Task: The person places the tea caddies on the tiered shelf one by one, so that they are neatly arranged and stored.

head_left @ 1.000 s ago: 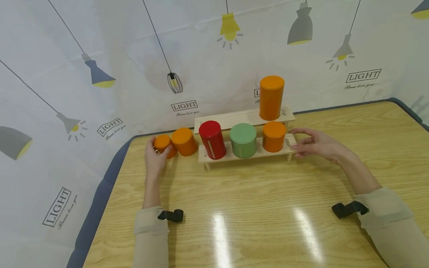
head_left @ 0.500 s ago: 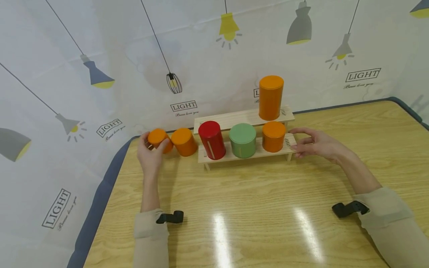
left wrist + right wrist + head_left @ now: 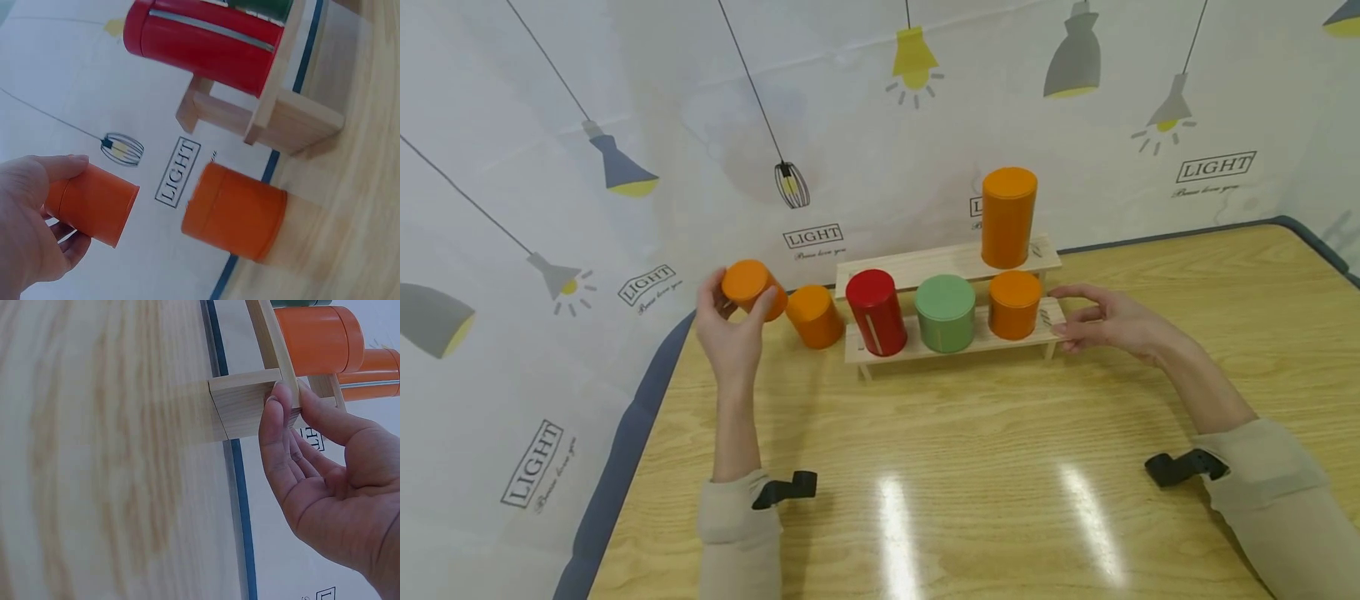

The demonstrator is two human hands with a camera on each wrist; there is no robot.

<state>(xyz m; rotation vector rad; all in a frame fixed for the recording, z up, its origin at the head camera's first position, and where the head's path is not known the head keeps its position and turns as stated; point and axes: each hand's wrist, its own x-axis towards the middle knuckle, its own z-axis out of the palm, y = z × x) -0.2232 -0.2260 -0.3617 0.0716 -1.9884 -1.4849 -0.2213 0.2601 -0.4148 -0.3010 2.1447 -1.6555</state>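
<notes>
My left hand (image 3: 730, 342) grips a small orange canister (image 3: 751, 285), tilted and raised off the table at the far left. In the left wrist view the thumb and fingers wrap that canister (image 3: 97, 203). Just right of it a second orange canister (image 3: 815, 317) stands on the table. At the other end, my right hand (image 3: 1108, 321) pinches the right end of the lower step of a two-step wooden rack (image 3: 917, 348). The right wrist view shows thumb and fingertips on the edge of the step (image 3: 289, 369).
On the lower step stand a red canister (image 3: 876, 312), a green canister (image 3: 946, 315) and a short orange canister (image 3: 1014, 306). A tall orange canister (image 3: 1008, 218) stands on the upper step's right end. Behind the wooden table (image 3: 985, 467) rises a lamp-printed cloth (image 3: 880, 125).
My left hand has lifted the small orange canister from the table, up and slightly left, tilting it. The right hand keeps its place on the rack.
</notes>
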